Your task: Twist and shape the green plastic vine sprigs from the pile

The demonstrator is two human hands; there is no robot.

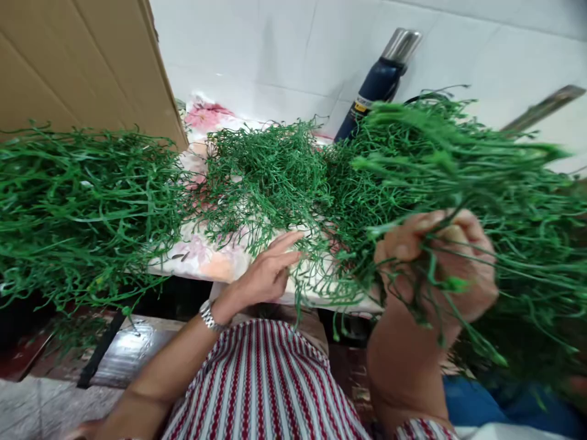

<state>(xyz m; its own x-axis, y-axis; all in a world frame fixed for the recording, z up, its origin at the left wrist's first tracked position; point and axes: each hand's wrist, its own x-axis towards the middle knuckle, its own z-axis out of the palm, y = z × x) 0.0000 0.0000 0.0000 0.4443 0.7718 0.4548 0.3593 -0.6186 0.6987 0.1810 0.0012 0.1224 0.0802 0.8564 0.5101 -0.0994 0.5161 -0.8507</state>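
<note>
My right hand (438, 266) is raised, its fingers closed around a bunch of thin green plant stems (440, 153). Some of these stems are blurred, and several hang down past the wrist. Lower and to the left, my left hand (266, 269) has its fingers stretched out over the table edge, with a watch on the wrist. Its fingertips are at the near edge of a loose pile of green stems (270, 171); whether they touch it I cannot tell. Whether the stems are real or artificial does not show.
A larger heap of green stems (82, 214) lies at left before a cardboard box (82, 67). More stems spread out at right. A dark blue flask (373, 85) stands tilted in view by the tiled wall (284, 49). A flowered cloth (202, 253) covers the table.
</note>
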